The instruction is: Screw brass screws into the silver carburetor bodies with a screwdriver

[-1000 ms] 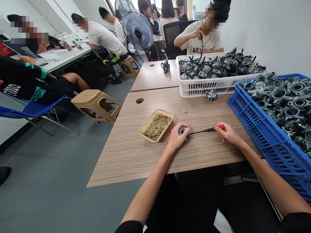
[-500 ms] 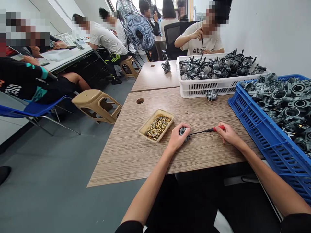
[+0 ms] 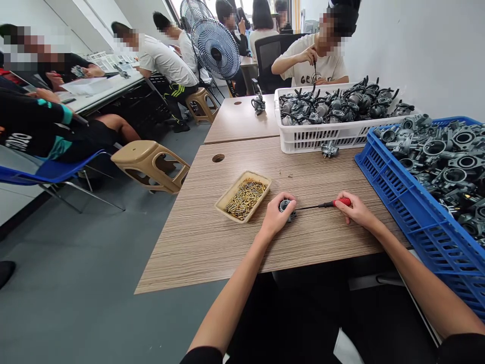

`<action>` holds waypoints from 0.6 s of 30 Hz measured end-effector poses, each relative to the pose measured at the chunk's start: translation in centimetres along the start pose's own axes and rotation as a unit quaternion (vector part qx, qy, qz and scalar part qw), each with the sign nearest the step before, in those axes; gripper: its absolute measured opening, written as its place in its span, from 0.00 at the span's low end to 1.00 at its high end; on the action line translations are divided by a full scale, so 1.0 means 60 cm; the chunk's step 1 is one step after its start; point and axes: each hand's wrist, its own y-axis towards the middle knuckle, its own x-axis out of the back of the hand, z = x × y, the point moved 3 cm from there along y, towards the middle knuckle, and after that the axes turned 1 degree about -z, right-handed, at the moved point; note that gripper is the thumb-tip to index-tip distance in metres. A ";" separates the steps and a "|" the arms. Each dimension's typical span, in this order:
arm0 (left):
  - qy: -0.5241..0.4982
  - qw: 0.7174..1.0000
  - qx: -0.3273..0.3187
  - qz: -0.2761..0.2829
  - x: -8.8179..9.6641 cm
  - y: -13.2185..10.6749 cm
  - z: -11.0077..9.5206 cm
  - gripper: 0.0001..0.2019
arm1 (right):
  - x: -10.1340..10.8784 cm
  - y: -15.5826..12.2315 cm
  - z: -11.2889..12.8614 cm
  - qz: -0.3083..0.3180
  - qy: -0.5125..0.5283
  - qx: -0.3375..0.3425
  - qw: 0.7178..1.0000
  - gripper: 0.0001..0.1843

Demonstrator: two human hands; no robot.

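My left hand is closed around a small grey metal carburetor body on the wood-grain table. My right hand grips the red handle of a screwdriver. Its dark shaft lies nearly level and points left, the tip meeting the side of the carburetor body; the exact contact point is too small to make out. Left of my left hand sits a cream tray holding many small brass-coloured screw-like parts. A couple of tiny pieces lie loose beyond my hands.
A blue crate of carburetor bodies stands at the right. Behind it, a white crate holds more carburetors with black hoses, and one carburetor lies before it. A co-worker sits opposite. A stool stands left.
My right hand's fingers have shifted slightly on the screwdriver handle. My left hand and the carburetor body have stayed in place.
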 end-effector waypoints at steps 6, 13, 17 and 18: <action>0.005 1.000 0.007 0.003 -0.001 0.000 -0.002 0.12 | 0.001 0.002 -0.005 -0.012 -0.015 -0.004 1.000 0.25; 0.010 1.000 0.008 0.002 0.000 0.000 -0.004 0.13 | 0.000 0.004 -0.012 -0.022 -0.032 -0.004 0.999 0.26; 0.015 1.000 0.011 0.000 0.000 0.000 -0.005 0.13 | -0.001 0.004 -0.011 -0.024 -0.029 -0.007 0.999 0.26; 0.015 1.000 0.011 0.000 0.000 0.000 -0.005 0.12 | -0.001 0.004 -0.011 -0.025 -0.029 -0.006 0.999 0.26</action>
